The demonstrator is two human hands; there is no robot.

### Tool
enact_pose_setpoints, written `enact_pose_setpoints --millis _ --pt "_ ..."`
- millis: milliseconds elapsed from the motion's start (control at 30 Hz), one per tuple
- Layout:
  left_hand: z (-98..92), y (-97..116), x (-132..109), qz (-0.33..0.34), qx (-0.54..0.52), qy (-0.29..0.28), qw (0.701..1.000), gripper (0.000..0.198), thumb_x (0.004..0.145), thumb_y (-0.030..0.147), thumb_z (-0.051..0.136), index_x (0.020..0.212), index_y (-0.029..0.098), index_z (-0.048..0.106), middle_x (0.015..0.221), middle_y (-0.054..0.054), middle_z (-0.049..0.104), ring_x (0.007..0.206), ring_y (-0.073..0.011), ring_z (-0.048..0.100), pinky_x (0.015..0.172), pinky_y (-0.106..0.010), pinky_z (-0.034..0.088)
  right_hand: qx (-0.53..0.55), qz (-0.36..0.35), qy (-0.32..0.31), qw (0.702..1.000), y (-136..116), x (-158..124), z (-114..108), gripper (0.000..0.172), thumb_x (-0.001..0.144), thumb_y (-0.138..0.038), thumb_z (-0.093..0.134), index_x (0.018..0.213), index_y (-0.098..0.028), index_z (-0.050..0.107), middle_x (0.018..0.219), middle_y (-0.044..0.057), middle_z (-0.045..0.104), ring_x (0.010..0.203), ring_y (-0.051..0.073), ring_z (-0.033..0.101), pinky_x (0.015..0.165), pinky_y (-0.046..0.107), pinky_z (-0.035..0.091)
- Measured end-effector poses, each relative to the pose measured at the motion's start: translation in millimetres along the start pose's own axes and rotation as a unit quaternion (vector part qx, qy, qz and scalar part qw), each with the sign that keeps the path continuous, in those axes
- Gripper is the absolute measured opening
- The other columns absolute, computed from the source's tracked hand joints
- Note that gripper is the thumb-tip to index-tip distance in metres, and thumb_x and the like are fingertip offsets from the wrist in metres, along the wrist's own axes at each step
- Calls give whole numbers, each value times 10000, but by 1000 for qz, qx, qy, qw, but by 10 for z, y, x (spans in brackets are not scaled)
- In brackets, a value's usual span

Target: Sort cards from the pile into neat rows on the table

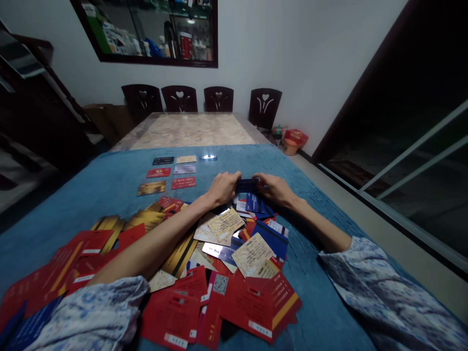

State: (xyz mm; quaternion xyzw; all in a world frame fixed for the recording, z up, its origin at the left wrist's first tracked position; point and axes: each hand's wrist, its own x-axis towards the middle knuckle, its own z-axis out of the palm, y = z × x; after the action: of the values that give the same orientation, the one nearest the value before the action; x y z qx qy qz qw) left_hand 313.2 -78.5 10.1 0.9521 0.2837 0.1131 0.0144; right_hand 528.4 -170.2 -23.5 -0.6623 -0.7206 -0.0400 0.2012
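Observation:
Between my two hands is a dark blue stack of cards point(247, 185), gripped at both ends just above the blue cloth; how many cards it has I cannot tell. My left hand point(223, 188) has its fingers closed on the left end, and my right hand point(273, 188) pinches the right end. Right below them lies a blue card point(255, 202) on a loose heap. That heap holds red cards point(173, 314), beige cards point(253, 256) and gold cards point(181, 256), overlapping at many angles. My left forearm hides part of it.
Several single cards lie in rows beyond my left hand, among them a gold card point(151, 188) and a red card point(184, 183). A blue cloth point(120, 180) covers the near part of the marble table point(197, 127). Dark chairs point(179, 100) line the far end.

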Motion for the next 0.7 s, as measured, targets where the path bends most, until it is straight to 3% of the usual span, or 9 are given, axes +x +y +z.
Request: enact_pose_setpoints --millis 333,700 --pt "3 -9 -14 -16 -14 -38 999 413 885 87 509 1288 167 552 1084 -151 752 1028 -295 710 863 -371 509 21 -32 -11 999 51 24 75 508 842 -165 641 1346 -168 581 1171 141 708 1024 258 638 890 362 490" --pt "68 -42 69 -38 -93 -40 994 453 824 96 578 1276 134 569 1121 -145 757 1083 -308 706 910 -403 528 35 -45 -24 998 87 67 33 537 844 -200 656 1374 -192 571 1112 124 672 1026 272 597 893 392 486"
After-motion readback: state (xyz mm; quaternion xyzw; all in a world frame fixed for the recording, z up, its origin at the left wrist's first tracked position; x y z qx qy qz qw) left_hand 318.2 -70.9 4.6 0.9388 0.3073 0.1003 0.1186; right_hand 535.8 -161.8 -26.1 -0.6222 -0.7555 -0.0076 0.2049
